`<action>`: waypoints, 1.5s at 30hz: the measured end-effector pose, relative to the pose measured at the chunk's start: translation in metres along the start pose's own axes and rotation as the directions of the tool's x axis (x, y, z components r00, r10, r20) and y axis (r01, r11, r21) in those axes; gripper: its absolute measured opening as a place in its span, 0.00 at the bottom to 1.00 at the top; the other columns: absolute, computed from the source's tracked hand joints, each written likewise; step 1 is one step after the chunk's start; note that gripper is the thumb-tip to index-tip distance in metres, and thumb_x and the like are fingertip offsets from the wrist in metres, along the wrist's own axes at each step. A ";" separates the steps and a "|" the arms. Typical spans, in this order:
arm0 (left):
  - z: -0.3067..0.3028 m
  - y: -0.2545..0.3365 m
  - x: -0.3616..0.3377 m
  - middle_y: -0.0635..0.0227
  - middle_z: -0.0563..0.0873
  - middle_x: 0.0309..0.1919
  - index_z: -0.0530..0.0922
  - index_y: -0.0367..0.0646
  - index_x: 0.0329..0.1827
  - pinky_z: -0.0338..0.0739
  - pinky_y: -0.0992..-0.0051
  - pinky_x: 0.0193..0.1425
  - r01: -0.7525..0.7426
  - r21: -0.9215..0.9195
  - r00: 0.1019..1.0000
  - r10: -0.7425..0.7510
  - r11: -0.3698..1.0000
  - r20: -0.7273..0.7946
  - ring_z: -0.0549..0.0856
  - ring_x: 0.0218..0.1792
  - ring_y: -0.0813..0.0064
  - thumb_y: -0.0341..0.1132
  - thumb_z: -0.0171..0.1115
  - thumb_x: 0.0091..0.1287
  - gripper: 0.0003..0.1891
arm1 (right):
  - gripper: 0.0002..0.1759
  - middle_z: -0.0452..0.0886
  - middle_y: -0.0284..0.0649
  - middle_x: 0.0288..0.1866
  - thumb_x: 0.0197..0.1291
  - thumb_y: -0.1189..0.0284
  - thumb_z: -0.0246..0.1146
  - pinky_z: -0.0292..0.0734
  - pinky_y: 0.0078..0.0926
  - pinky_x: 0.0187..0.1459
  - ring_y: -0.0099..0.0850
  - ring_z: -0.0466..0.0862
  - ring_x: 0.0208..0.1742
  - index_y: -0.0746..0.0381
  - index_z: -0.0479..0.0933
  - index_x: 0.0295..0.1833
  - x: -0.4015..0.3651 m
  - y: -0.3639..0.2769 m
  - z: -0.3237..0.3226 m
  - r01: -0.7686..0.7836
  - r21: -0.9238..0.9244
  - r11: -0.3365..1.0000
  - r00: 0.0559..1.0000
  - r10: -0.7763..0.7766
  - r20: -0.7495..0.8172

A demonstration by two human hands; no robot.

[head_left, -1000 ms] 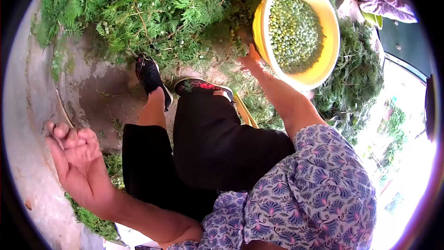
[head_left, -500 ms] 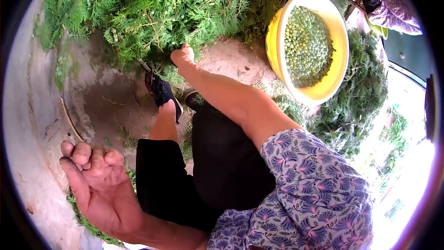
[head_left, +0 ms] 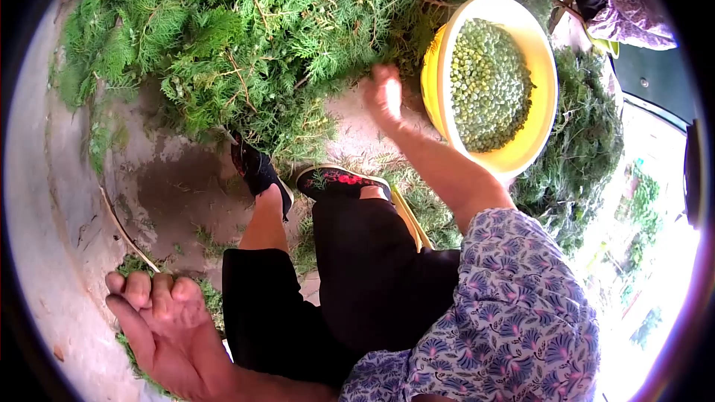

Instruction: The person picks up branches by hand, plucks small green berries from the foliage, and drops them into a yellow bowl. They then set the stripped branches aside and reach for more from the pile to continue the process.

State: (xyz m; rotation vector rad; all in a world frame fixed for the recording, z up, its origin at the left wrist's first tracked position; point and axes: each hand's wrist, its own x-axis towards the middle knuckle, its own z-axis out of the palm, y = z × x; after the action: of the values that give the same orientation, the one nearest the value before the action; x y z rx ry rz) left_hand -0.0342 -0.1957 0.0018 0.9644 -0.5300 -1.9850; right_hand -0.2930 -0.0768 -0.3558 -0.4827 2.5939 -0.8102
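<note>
Low on the left, my left hand (head_left: 164, 324) is held palm up with its fingers curled and thumb against them. Whatever they hold, if anything, is hidden. My right hand (head_left: 385, 97) is smeared by motion between the heap of green conifer branches (head_left: 246, 37) and the yellow basin (head_left: 547, 97). It appears apart from the basin, and its fingers cannot be made out. Many small round green cones (head_left: 488, 85) fill the lower part of the basin. Flat, feathery foliage covers the heap above my feet.
My black shoes (head_left: 339, 180) rest on the dirt floor by the heap. A thin bare twig (head_left: 123, 227) lies near my left hand. More cut branches (head_left: 577, 149) are piled right of the basin. Part of another person in dark and patterned clothes (head_left: 637, 11) shows at upper right.
My right hand has left the edge of the branches and moved right, close to the basin. My left hand sits slightly lower, its fingers still curled. My right knee and foot show more.
</note>
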 end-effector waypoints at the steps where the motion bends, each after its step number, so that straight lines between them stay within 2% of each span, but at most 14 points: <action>1: 0.003 -0.001 -0.001 0.69 0.69 0.32 0.65 0.39 0.49 0.63 0.74 0.43 0.004 0.010 1.000 -0.004 1.000 -0.004 0.67 0.30 0.78 0.34 0.43 0.70 0.10 | 0.29 0.63 0.55 0.58 0.46 0.70 0.62 0.69 0.41 0.53 0.47 0.68 0.57 0.63 0.64 0.57 0.014 0.012 -0.001 0.116 -0.127 0.985 0.958 -0.145 -0.249; 14: 0.014 -0.007 0.000 0.69 0.70 0.32 0.65 0.40 0.48 0.65 0.75 0.42 0.005 0.041 1.000 -0.004 0.999 -0.022 0.69 0.30 0.79 0.35 0.42 0.71 0.10 | 0.47 0.58 0.52 0.64 0.46 0.73 0.63 0.58 0.35 0.64 0.42 0.64 0.61 0.67 0.42 0.68 0.020 -0.024 0.018 -0.334 0.219 0.917 0.941 0.336 0.030; 16: 0.018 -0.011 0.000 0.69 0.70 0.32 0.65 0.40 0.48 0.65 0.75 0.42 0.012 0.047 1.000 -0.011 0.999 -0.020 0.69 0.30 0.79 0.35 0.42 0.71 0.09 | 0.40 0.58 0.62 0.60 0.51 0.69 0.59 0.59 0.34 0.63 0.42 0.64 0.61 0.75 0.48 0.64 0.032 0.003 0.096 -0.048 -0.421 0.906 0.750 0.311 0.584; 17: 0.019 -0.013 0.000 0.69 0.71 0.32 0.65 0.40 0.48 0.65 0.75 0.42 0.016 0.051 1.000 -0.015 0.999 -0.024 0.69 0.30 0.79 0.35 0.42 0.71 0.09 | 0.40 0.53 0.63 0.63 0.52 0.66 0.59 0.57 0.37 0.64 0.45 0.61 0.64 0.75 0.48 0.64 0.009 -0.049 0.048 -0.419 0.081 0.904 0.627 0.223 0.747; 25: 0.015 -0.011 -0.001 0.69 0.71 0.32 0.65 0.40 0.48 0.65 0.73 0.43 0.027 -0.005 1.000 -0.027 1.000 -0.011 0.70 0.30 0.79 0.35 0.42 0.71 0.09 | 0.25 0.67 0.54 0.55 0.61 0.59 0.48 0.76 0.27 0.33 0.33 0.77 0.29 0.62 0.62 0.60 0.008 0.091 0.109 0.302 -0.176 0.937 0.941 -0.263 0.212; 26: 0.015 -0.011 -0.002 0.68 0.71 0.32 0.65 0.40 0.48 0.65 0.73 0.43 0.004 0.003 1.000 -0.004 1.000 -0.024 0.70 0.30 0.79 0.35 0.41 0.71 0.10 | 0.23 0.70 0.50 0.50 0.50 0.71 0.59 0.72 0.36 0.47 0.37 0.74 0.47 0.63 0.66 0.54 -0.010 0.001 0.016 -0.024 0.196 0.980 1.000 0.022 0.013; 27: 0.014 -0.011 -0.003 0.68 0.71 0.32 0.65 0.40 0.48 0.65 0.73 0.43 0.001 0.004 1.000 -0.001 1.000 -0.028 0.70 0.30 0.79 0.35 0.41 0.71 0.10 | 0.34 0.61 0.54 0.61 0.55 0.61 0.56 0.71 0.37 0.50 0.45 0.70 0.53 0.66 0.56 0.63 0.008 0.061 0.045 0.074 -0.567 0.820 0.867 -0.334 -0.369; 29: 0.012 -0.010 -0.003 0.68 0.71 0.33 0.65 0.39 0.48 0.65 0.73 0.43 0.012 0.028 1.000 -0.011 1.000 -0.024 0.70 0.30 0.78 0.36 0.40 0.71 0.11 | 0.39 0.56 0.53 0.64 0.50 0.64 0.60 0.64 0.43 0.56 0.52 0.61 0.61 0.65 0.51 0.66 0.037 0.044 -0.005 -0.358 -0.156 0.921 0.927 0.329 -0.181; 32: 0.012 -0.010 -0.001 0.67 0.72 0.33 0.66 0.39 0.49 0.66 0.72 0.42 0.023 0.021 1.000 -0.023 0.999 -0.020 0.71 0.30 0.78 0.37 0.40 0.71 0.12 | 0.39 0.54 0.53 0.65 0.49 0.68 0.57 0.62 0.44 0.59 0.53 0.61 0.61 0.65 0.50 0.66 0.064 0.026 -0.010 -0.471 -0.174 0.865 0.879 0.476 -0.015; 35: 0.017 -0.011 -0.001 0.67 0.72 0.32 0.66 0.39 0.48 0.66 0.72 0.43 0.035 0.013 0.999 -0.034 0.999 -0.026 0.71 0.29 0.78 0.37 0.41 0.71 0.12 | 0.36 0.46 0.48 0.71 0.59 0.56 0.50 0.51 0.41 0.66 0.44 0.52 0.69 0.66 0.50 0.67 0.061 0.067 0.096 0.097 -0.873 0.479 0.926 0.278 0.255; 38: 0.017 -0.009 0.002 0.69 0.72 0.32 0.66 0.40 0.48 0.66 0.72 0.43 0.054 0.020 0.998 -0.053 0.998 -0.015 0.71 0.29 0.79 0.37 0.41 0.71 0.10 | 0.37 0.62 0.51 0.60 0.57 0.63 0.56 0.65 0.36 0.57 0.34 0.71 0.50 0.65 0.49 0.67 -0.015 -0.061 0.086 -0.187 -0.313 0.931 0.831 0.320 0.454; 39: 0.016 -0.010 0.002 0.69 0.72 0.32 0.65 0.41 0.47 0.67 0.72 0.43 0.079 0.028 0.997 -0.079 0.996 -0.011 0.71 0.29 0.79 0.37 0.42 0.71 0.10 | 0.35 0.55 0.50 0.67 0.54 0.59 0.52 0.44 0.45 0.67 0.43 0.50 0.70 0.68 0.55 0.64 -0.017 -0.043 0.148 0.350 -0.671 0.654 0.740 0.247 0.626; 40: 0.019 -0.013 0.002 0.70 0.72 0.32 0.65 0.42 0.46 0.67 0.73 0.43 0.074 0.031 0.997 -0.073 0.997 -0.037 0.70 0.28 0.80 0.37 0.42 0.70 0.09 | 0.33 0.54 0.50 0.67 0.50 0.67 0.54 0.48 0.44 0.66 0.43 0.49 0.70 0.67 0.59 0.62 -0.040 -0.070 0.135 -0.214 -0.059 0.975 0.872 0.217 0.439; 45: 0.019 -0.013 0.000 0.70 0.72 0.32 0.65 0.42 0.46 0.67 0.73 0.43 0.061 0.022 0.998 -0.060 0.998 -0.037 0.71 0.28 0.80 0.37 0.43 0.70 0.09 | 0.16 0.74 0.42 0.48 0.53 0.73 0.54 0.69 0.28 0.54 0.37 0.75 0.51 0.60 0.72 0.49 -0.027 0.026 0.106 0.432 -0.319 0.844 0.879 -0.314 0.358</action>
State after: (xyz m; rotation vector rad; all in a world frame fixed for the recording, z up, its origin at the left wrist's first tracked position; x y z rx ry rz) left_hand -0.0564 -0.1882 0.0047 1.0393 -0.5100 -2.0152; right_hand -0.2279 -0.0945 -0.4452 -1.1710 2.4023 -0.2808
